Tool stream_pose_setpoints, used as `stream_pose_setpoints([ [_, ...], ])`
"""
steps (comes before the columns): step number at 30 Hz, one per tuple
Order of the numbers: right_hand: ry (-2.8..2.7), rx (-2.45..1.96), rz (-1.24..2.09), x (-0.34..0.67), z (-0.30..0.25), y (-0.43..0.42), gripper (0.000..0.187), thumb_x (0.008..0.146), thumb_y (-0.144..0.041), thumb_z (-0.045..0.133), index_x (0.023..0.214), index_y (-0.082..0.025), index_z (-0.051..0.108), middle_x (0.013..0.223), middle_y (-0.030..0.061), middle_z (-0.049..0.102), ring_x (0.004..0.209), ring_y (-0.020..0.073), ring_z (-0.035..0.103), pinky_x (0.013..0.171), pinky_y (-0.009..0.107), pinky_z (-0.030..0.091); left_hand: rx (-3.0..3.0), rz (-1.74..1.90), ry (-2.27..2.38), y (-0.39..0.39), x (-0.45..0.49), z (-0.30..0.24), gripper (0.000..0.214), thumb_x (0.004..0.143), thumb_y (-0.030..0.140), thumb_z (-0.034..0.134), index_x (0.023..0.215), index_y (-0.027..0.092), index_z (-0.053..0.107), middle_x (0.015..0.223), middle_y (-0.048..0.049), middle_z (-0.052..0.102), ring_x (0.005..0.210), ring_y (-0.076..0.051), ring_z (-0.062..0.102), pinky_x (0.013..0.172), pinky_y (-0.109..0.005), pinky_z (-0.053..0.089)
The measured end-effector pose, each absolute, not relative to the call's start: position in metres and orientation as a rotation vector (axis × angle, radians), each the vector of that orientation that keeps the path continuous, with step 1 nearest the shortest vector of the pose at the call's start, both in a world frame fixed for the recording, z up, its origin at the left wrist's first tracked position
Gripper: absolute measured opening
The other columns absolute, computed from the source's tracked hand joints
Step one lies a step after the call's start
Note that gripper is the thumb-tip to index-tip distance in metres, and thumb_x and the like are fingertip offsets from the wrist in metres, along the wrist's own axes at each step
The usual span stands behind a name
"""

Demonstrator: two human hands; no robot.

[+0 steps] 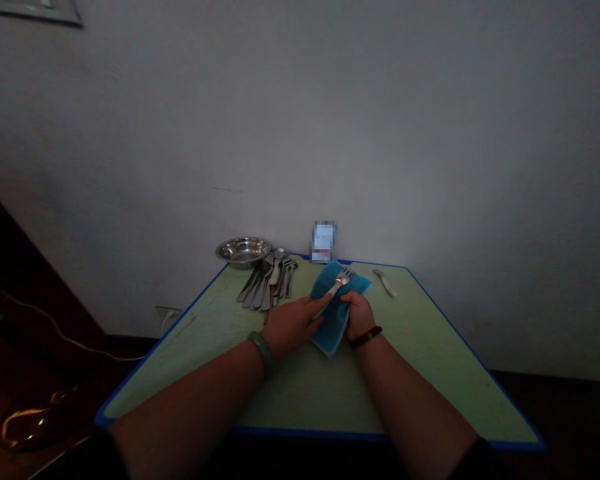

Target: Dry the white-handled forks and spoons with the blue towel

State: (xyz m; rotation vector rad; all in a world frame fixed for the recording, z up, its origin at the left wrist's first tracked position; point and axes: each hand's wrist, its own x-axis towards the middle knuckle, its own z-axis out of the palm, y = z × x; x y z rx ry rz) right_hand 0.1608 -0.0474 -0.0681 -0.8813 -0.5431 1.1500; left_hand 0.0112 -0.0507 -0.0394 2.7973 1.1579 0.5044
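My left hand is closed around the handle of a metal fork, whose tines point away from me and rest on a blue cloth. My right hand grips the cloth from the right side, fingers curled into it just below the fork's tines. Both hands hover over the middle of a pale green table with a blue edge. A green bangle sits on my left wrist and a dark band on my right.
A heap of several metal spoons and forks lies at the table's far left. A steel bowl stands at the far left corner. A single white-handled utensil lies far right. A small blurred card leans on the white wall.
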Motion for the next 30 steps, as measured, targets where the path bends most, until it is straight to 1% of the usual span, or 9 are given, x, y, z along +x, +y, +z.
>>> stream_pose_setpoints([
  [4, -0.476, -0.861, 1.301, 0.1617, -0.067, -0.0466, 0.008, 0.051, -0.017, 0.043, 0.054, -0.017, 0.051, 0.048, -0.0013, 0.058, 0.042, 0.0124, 0.052, 0.047, 0.026, 0.045, 2.783, 0.513, 1.146, -0.0504, 0.0102, -0.0404, 0.051, 0.079, 0.036, 0.039, 0.127, 0.037, 0.023, 0.102, -0.0016, 0.054, 0.082, -0.017, 0.054, 0.063, -0.025, 0.039],
  [7, -0.4, -0.873, 1.348, 0.1619, -0.0645, -0.0472, 0.009, 0.051, -0.016, 0.043, 0.055, -0.016, 0.051, 0.047, -0.0011, 0.058, 0.042, 0.0129, 0.052, 0.048, 0.027, 0.045, 2.781, 0.516, 1.145, -0.051, 0.0097, -0.04, 0.05, 0.078, 0.036, 0.039, 0.126, 0.037, 0.025, 0.1, -0.0015, 0.055, 0.079, -0.017, 0.054, 0.061, -0.024, 0.038],
  [16, -0.383, -0.879, 1.309, 0.1602, -0.0593, -0.0499, 0.011, 0.05, -0.014, 0.043, 0.057, -0.016, 0.052, 0.049, -0.0015, 0.06, 0.045, 0.0137, 0.055, 0.052, 0.028, 0.047, 2.785, 0.509, 1.123, -0.0518, 0.0087, -0.0375, 0.05, 0.075, 0.036, 0.041, 0.124, 0.036, 0.029, 0.098, -0.0021, 0.058, 0.078, -0.018, 0.055, 0.06, -0.024, 0.038],
  [22, -0.386, -0.863, 1.321, 0.1606, -0.0588, -0.0495, 0.013, 0.051, -0.014, 0.043, 0.058, -0.015, 0.053, 0.049, -0.0009, 0.06, 0.045, 0.0136, 0.054, 0.05, 0.027, 0.046, 2.824, 0.538, 1.095, -0.0512, 0.0089, -0.0392, 0.051, 0.074, 0.034, 0.043, 0.124, 0.034, 0.032, 0.093, -0.002, 0.06, 0.075, -0.018, 0.056, 0.06, -0.025, 0.038],
  [27, -0.423, -0.848, 1.303, 0.1621, -0.0617, -0.0481, 0.016, 0.051, -0.014, 0.043, 0.061, -0.015, 0.055, 0.051, -0.0007, 0.06, 0.046, 0.0135, 0.055, 0.05, 0.027, 0.046, 2.822, 0.58, 1.068, -0.0501, 0.0075, -0.0412, 0.052, 0.072, 0.033, 0.045, 0.123, 0.034, 0.033, 0.096, -0.0017, 0.06, 0.078, -0.018, 0.056, 0.061, -0.026, 0.039],
  [30, -0.419, -0.849, 1.307, 0.1628, -0.0638, -0.0469, 0.014, 0.051, -0.015, 0.043, 0.06, -0.015, 0.054, 0.05, -0.0007, 0.06, 0.044, 0.0131, 0.053, 0.05, 0.027, 0.046, 2.82, 0.605, 1.05, -0.0496, 0.0065, -0.0415, 0.053, 0.071, 0.033, 0.046, 0.123, 0.034, 0.034, 0.095, -0.0015, 0.061, 0.076, -0.018, 0.056, 0.061, -0.026, 0.039],
])
